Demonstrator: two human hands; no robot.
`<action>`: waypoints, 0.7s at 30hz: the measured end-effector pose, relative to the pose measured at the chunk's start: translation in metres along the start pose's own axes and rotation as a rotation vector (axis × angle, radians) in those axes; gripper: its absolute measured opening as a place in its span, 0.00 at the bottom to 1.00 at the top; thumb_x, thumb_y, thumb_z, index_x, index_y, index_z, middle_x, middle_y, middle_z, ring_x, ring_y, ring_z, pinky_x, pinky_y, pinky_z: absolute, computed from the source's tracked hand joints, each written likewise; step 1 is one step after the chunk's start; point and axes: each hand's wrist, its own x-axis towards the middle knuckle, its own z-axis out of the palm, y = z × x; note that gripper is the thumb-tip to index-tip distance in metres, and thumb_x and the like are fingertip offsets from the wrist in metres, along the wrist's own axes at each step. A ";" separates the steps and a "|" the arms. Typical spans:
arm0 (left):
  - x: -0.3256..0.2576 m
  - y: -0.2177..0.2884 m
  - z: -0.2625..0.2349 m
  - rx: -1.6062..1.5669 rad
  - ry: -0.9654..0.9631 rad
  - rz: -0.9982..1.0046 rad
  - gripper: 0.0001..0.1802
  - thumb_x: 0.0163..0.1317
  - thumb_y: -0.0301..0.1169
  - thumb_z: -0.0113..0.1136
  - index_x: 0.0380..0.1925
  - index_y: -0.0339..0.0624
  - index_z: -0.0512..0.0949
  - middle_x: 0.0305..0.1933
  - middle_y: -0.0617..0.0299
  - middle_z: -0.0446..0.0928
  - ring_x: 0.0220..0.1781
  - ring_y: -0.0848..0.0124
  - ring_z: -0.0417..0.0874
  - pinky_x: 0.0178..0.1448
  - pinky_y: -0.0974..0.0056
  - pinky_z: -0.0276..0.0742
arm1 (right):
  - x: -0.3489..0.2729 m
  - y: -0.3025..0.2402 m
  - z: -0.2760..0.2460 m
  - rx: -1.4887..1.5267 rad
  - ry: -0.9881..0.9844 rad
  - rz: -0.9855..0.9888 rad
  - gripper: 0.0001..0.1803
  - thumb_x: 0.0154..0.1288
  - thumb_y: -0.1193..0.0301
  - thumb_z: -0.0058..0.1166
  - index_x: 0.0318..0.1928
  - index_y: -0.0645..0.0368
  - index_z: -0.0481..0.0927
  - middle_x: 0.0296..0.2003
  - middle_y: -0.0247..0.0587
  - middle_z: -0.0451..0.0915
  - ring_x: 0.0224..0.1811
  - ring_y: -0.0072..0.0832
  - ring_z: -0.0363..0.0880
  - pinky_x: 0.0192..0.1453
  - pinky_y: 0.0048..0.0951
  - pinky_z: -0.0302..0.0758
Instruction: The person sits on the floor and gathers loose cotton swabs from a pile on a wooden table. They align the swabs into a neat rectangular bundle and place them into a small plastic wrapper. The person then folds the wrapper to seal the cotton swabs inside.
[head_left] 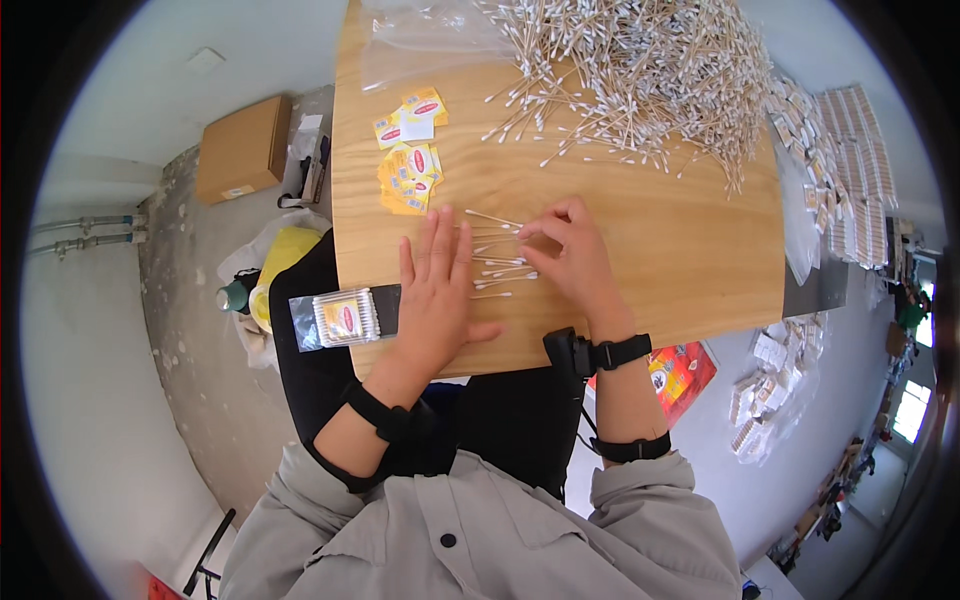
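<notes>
The left hand (437, 290) lies flat and open, palm down, on the wooden tabletop (650, 250), its fingers beside a small row of cotton swabs (497, 262). The right hand (570, 255) pinches at the row's far end with curled fingertips. A big swab heap (640, 70) covers the table's far side; yellow labels (408, 172) lie left. A packed swab bag (345, 318) rests at the near-left edge. Below, a cardboard box (243, 148) sits on the concrete floor (190, 330).
</notes>
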 end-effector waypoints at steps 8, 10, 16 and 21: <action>0.006 0.007 0.009 0.115 -0.105 0.020 0.74 0.29 0.58 0.79 0.73 0.33 0.51 0.80 0.48 0.46 0.82 0.56 0.44 0.79 0.40 0.43 | 0.004 0.004 0.004 -0.017 0.003 0.008 0.07 0.56 0.73 0.67 0.36 0.53 0.84 0.37 0.38 0.74 0.40 0.35 0.78 0.42 0.34 0.77; 0.007 0.006 0.009 0.120 -0.102 0.025 0.74 0.29 0.58 0.79 0.73 0.33 0.51 0.80 0.48 0.46 0.82 0.56 0.44 0.79 0.40 0.43 | 0.006 0.002 0.004 0.039 0.011 0.065 0.06 0.56 0.73 0.66 0.36 0.53 0.84 0.36 0.38 0.74 0.38 0.35 0.79 0.41 0.33 0.77; 0.003 0.009 0.005 0.125 -0.113 0.025 0.73 0.29 0.58 0.79 0.73 0.34 0.52 0.79 0.48 0.48 0.82 0.57 0.46 0.79 0.40 0.42 | 0.006 -0.001 0.007 0.055 0.066 0.104 0.05 0.57 0.74 0.66 0.35 0.53 0.84 0.36 0.38 0.75 0.36 0.35 0.80 0.39 0.32 0.78; 0.005 0.005 0.003 0.102 -0.125 0.058 0.72 0.29 0.56 0.79 0.73 0.34 0.52 0.80 0.47 0.47 0.82 0.54 0.46 0.79 0.40 0.41 | 0.002 0.001 0.002 0.008 0.009 0.055 0.07 0.54 0.74 0.66 0.34 0.53 0.84 0.37 0.37 0.75 0.40 0.35 0.79 0.42 0.34 0.77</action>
